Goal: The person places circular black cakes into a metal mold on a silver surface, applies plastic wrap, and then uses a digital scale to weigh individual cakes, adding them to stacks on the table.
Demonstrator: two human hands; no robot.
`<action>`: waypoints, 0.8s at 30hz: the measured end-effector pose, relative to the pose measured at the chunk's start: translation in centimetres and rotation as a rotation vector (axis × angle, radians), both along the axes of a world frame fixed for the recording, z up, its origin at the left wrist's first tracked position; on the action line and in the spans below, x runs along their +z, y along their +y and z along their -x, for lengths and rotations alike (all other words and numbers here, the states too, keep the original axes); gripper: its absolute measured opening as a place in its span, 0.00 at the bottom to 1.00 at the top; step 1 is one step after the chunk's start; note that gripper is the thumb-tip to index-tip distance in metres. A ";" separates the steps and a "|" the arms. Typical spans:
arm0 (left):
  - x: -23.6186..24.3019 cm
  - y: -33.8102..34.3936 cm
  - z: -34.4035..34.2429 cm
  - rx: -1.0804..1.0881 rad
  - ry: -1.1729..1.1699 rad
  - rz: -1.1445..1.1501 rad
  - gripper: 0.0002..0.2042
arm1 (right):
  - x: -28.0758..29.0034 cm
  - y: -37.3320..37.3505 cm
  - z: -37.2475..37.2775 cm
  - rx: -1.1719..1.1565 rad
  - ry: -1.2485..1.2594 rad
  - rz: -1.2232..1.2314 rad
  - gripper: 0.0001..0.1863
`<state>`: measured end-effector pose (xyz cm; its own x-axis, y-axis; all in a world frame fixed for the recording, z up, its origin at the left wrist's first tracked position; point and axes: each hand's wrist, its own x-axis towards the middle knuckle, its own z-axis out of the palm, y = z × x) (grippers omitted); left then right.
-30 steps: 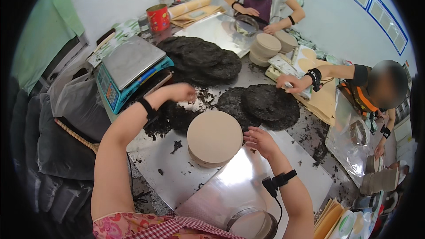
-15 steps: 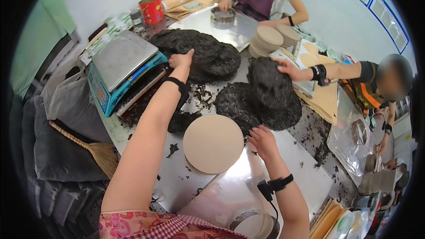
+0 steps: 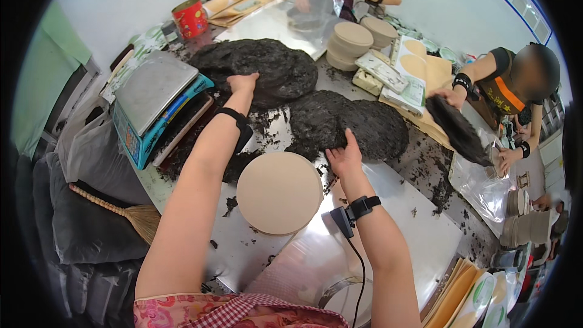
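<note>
- My left hand (image 3: 243, 82) is stretched out to the far pile (image 3: 255, 71) of dark, tangled leaf matter, fingers curled down into its near edge; whether they have closed on a clump I cannot tell.
- My right hand (image 3: 344, 157) lies with its fingers spread loose on the near pile (image 3: 349, 126), grasping nothing.
- The round tan disc (image 3: 279, 192) sits on the table just in front of the near pile, between my forearms.
- Risk as I judge it: the stuff looks loose and crumbly, so a pulled clump could shed over the disc and the table.
- My left forearm passes just beside the scale (image 3: 156, 102); a careless drag back could knock it or sweep crumbs onto its pan.
- The cable at my right wrist hangs near the disc and could snag its edge.
- The table (image 3: 419, 237) is shiny sheet metal, littered with dark crumbs, thickest around the piles.
- A broom (image 3: 124, 209) and grey sacks lie at my left.
- Across the table, one person holds a dark clump (image 3: 458, 130) over a clear bag; another at the far end handles a bag beside stacked discs (image 3: 351, 45). A red tin (image 3: 190, 18) stands near the white wall.
</note>
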<state>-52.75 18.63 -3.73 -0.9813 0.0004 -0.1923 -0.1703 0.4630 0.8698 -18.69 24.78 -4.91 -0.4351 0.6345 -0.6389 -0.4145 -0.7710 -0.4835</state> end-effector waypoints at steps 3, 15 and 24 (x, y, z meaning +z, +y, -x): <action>-1.2 -1.3 2.9 0.064 -0.119 -0.205 0.47 | 0.9 -1.0 -0.1 -0.020 0.177 0.047 0.49; 3.6 -1.9 -3.8 -0.128 -0.357 -0.699 0.25 | 1.4 -5.0 -0.5 0.565 -0.234 -0.392 0.31; 2.5 -4.6 -6.1 -0.429 -0.436 -0.277 0.31 | 0.3 -5.3 0.6 0.755 -0.629 -1.553 0.20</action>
